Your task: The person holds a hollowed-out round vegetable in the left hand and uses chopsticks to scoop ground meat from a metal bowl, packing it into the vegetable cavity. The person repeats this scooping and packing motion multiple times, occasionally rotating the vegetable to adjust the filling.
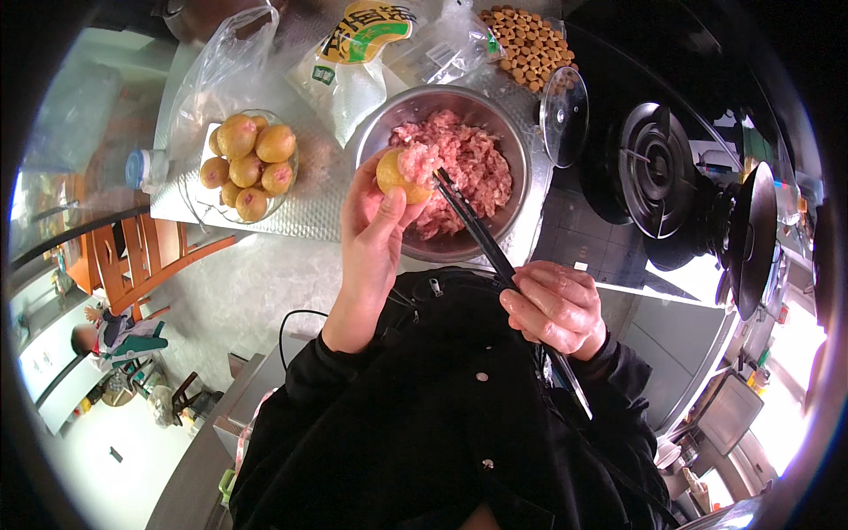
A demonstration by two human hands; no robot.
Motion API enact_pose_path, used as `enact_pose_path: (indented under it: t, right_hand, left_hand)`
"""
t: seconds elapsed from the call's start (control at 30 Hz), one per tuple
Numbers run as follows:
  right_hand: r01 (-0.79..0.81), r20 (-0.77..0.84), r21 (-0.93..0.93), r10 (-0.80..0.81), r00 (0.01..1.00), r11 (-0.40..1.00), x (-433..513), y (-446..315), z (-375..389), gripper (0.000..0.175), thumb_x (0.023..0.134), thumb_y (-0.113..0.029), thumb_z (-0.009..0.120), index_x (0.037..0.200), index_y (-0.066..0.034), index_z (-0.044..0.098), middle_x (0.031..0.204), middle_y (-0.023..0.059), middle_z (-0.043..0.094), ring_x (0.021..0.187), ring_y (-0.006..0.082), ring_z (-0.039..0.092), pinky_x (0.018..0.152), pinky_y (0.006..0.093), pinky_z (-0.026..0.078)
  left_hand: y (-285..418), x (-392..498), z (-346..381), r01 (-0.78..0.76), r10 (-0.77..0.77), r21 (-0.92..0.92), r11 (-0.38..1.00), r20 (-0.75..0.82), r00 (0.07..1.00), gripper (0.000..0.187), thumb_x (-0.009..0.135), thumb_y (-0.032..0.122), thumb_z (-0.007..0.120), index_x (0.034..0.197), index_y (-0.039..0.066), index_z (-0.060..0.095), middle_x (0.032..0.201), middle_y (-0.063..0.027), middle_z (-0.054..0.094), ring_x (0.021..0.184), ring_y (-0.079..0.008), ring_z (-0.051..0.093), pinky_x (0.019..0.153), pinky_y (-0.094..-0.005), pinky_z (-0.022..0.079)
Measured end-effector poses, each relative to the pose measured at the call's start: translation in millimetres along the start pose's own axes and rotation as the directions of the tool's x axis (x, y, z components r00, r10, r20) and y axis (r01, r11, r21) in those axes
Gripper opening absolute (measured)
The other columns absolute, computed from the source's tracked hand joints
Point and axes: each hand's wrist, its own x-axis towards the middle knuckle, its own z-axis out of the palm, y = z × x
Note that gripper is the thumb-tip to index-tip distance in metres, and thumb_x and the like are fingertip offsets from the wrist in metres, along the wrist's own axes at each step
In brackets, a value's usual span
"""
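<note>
Over the near left rim of a steel bowl (519, 205), my left hand (381, 228) holds a golden-brown ball (392, 173), likely a fried tofu puff, with pink minced meat (417, 163) at its opening. More minced meat (474, 152) lies in the bowl. My right hand (553, 308) grips black chopsticks (480, 232), whose tips touch the meat at the ball. Left of the bowl, several similar balls (246, 169), some showing pink filling, are piled on a plate (292, 189).
Behind the bowl lie a printed plastic bag (351, 73), a clear packet (444, 53) and a wooden-bead mat (530, 46). A glass lid (564, 118) stands at the bowl's right, near a gas burner (658, 170). A blue-capped jar (147, 169) is far left. Another person (119, 338) is in the background.
</note>
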Motion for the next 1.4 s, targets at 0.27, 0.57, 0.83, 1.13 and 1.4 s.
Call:
enact_pose_path:
  t: [0.27,0.57,0.83,1.13,1.4]
  right_hand:
    - [-0.441,-0.259,0.343,0.535,0.804,0.829,2.2,-7.3,-32.2,0.02,0.084,-0.017,0.047,0.079,0.0005,0.056,0.074,0.0118,0.054,0.058,0.0195,0.057,0.05,0.0286,0.05]
    - [-0.2,0.107,0.976,0.99,0.094,-0.086,2.2,6.8,-5.0,0.022,0.088,-0.019,0.043,0.091,0.0008,0.052,0.067,0.0091,0.055,0.057,0.0176,0.053,0.055,0.026,0.044]
    - [-0.435,-0.068,0.887,0.974,0.217,0.158,11.5,10.0,-17.2,0.023,0.087,-0.018,0.044,0.088,0.003,0.053,0.071,0.0122,0.056,0.052,0.0216,0.056,0.05,0.0292,0.048]
    - [-0.573,-0.137,0.491,0.708,0.693,0.656,20.0,-2.7,-39.1,0.015,0.084,-0.009,0.045,0.079,0.0031,0.051,0.074,0.0159,0.054,0.056,0.0233,0.06,0.051,0.0314,0.051]
    - [-0.628,-0.029,0.731,0.931,0.363,0.267,44.0,16.6,-44.6,0.025,0.088,-0.016,0.041,0.085,0.0054,0.053,0.073,0.0153,0.058,0.05,0.021,0.058,0.047,0.0271,0.051]
  left_hand:
    - [1.6,2.1,6.5,-0.044,0.044,-0.012,0.999,0.042,0.998,0.049,0.082,0.018,0.053,0.12,-0.004,0.032,0.114,-0.0134,0.045,0.103,-0.0199,0.049,0.087,-0.0321,0.043]
    - [1.0,-0.2,15.2,-0.023,0.024,-0.009,1.0,0.095,0.995,0.051,0.081,0.021,0.053,0.12,-0.003,0.031,0.114,-0.0136,0.044,0.103,-0.0223,0.049,0.087,-0.0349,0.043]
    - [-2.6,-3.2,15.2,-0.076,0.076,-0.009,0.997,0.101,0.992,0.054,0.081,0.023,0.053,0.121,-0.005,0.029,0.115,-0.0142,0.043,0.106,-0.0218,0.047,0.088,-0.0357,0.042]
    - [-1.9,-2.6,15.7,-0.19,0.187,0.021,0.981,0.101,0.977,0.06,0.081,0.024,0.054,0.124,-0.006,0.025,0.118,-0.0145,0.04,0.108,-0.0218,0.044,0.087,-0.0341,0.043]
    - [0.5,-1.2,17.6,-0.227,0.204,0.156,0.961,0.15,0.967,0.065,0.079,0.027,0.058,0.123,-0.007,0.025,0.118,-0.0169,0.04,0.107,-0.0235,0.045,0.089,-0.0339,0.039]
